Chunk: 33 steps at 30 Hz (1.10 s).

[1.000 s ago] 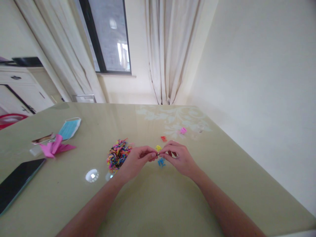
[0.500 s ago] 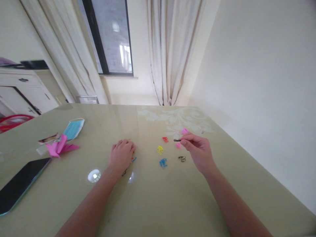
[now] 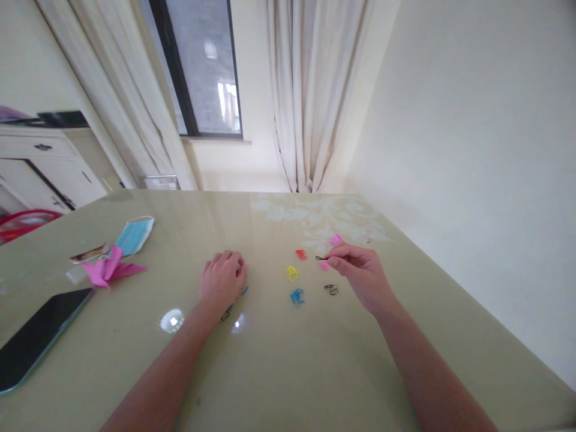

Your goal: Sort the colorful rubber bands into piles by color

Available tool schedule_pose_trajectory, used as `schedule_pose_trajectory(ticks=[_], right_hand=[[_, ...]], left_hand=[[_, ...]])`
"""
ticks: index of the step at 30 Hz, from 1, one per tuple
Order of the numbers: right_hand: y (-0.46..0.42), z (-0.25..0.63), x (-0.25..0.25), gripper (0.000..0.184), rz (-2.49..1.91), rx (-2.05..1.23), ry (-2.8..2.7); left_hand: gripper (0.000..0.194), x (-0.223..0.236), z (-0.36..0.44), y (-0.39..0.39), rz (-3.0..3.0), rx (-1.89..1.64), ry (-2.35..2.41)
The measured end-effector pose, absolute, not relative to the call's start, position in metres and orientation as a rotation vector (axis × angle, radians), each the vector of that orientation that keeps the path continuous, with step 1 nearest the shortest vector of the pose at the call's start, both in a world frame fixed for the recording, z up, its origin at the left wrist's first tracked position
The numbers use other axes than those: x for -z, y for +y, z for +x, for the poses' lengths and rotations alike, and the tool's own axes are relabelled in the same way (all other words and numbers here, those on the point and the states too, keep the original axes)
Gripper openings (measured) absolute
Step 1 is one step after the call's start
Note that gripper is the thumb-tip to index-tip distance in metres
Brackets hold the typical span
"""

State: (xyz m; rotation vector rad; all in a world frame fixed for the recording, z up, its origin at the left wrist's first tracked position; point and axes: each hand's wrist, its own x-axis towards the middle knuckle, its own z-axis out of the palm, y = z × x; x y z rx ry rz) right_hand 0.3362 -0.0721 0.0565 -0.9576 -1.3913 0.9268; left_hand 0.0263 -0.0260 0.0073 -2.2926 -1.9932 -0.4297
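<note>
My right hand pinches a small black hair elastic between thumb and forefinger, just above the table. Below and around it lie sorted groups of tiny elastics: red, yellow, blue, pink and black. Farther back, a pink piece shows behind my right fingertips. Over a mixed pile rests my left hand, its fingers curled and their tips mostly hidden. From under it peek a blue elastic and a black one.
On the left lie a phone, a pink folded-paper shape, a blue face mask and a brown strip-like item. The glossy table meets a white wall on the right; curtains hang behind.
My right hand has shifted slightly left, still holding the black elastic. The fingers of my left hand have moved a little over the pile, and more of the black elastic beside it shows.
</note>
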Motion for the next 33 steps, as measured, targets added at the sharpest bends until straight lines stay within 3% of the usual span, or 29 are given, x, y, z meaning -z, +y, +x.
schedule_pose_trajectory(ticks=[6,12,20,25,33], right_hand=[[-0.056,0.373,-0.047,0.024,-1.356,-1.213,-1.754],[-0.046,0.398,-0.032,0.017,-1.547,-1.141,-1.876],[-0.040,0.406,-0.024,0.013,-1.694,-1.068,-1.892],[-0.047,0.381,-0.032,0.019,-1.583,-0.874,-1.931],[-0.068,0.300,-0.030,0.035,-1.174,-0.761,-1.906]], left_hand=[[0.023,-0.010,0.023,-0.023,-2.333,0.677,-2.047],[0.022,-0.013,0.028,-0.024,-2.437,0.943,-2.171],[0.015,-0.003,0.039,-0.024,-2.676,1.393,-1.958],[0.023,-0.005,0.053,-0.033,-2.938,1.562,-1.847],[0.022,-0.015,0.072,-0.053,-3.193,1.420,-1.699]])
